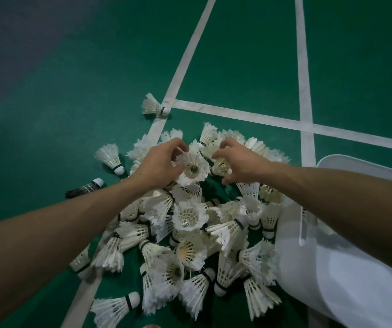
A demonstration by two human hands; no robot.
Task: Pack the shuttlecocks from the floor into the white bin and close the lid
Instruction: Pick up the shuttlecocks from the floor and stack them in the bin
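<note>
Where shuttlecocks [190, 218] crowd the white bin [332, 268], one dark shuttlecock [88, 187] lies apart.

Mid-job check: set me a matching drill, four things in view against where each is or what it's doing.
Things:
1. left hand
2. right hand
3. black shuttlecock
4. white bin

Places or states:
A. right of the pile
B. on the floor, left of the pile
C. holds a white shuttlecock
D. fingers curled over the pile's far side

Pairs: 1-C, 2-D, 3-B, 4-A
</note>
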